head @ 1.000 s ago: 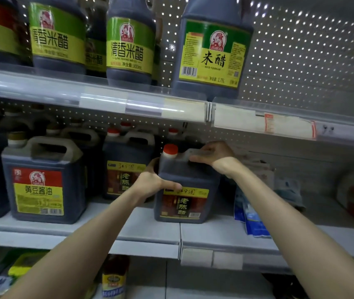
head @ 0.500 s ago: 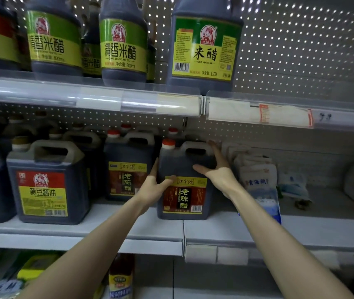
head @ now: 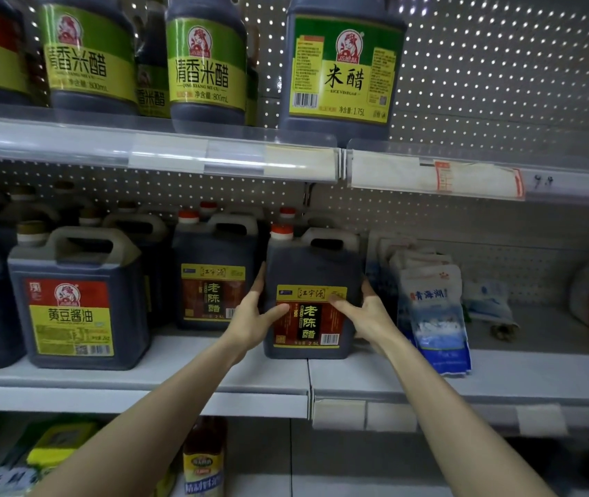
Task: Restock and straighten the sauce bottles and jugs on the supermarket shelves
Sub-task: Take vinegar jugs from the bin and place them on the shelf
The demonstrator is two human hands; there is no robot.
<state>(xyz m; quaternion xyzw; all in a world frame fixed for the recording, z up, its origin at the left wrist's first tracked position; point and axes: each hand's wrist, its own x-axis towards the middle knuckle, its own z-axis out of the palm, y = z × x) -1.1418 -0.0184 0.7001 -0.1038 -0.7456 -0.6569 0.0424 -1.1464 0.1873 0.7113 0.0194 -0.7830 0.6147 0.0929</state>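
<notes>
We hold the vinegar jug (head: 309,278) from both sides where it stands on the middle shelf (head: 178,360), near the front edge and across the seam between two shelf boards. Our left hand (head: 250,317) clasps its left corner and our right hand (head: 364,315) its right, each thumb lying on the label. To do this well, we judge it best to keep the base flat, slide rather than lift, square the label to the aisle and line the front up with the matching jug (head: 214,278) on its left, which sits further back, without knocking the salt bags (head: 432,310) just beside its right. The jug is capped in red and dark liquid fills it to the shoulder; the matching jug and the soy sauce jug (head: 70,299) look equally full.
</notes>
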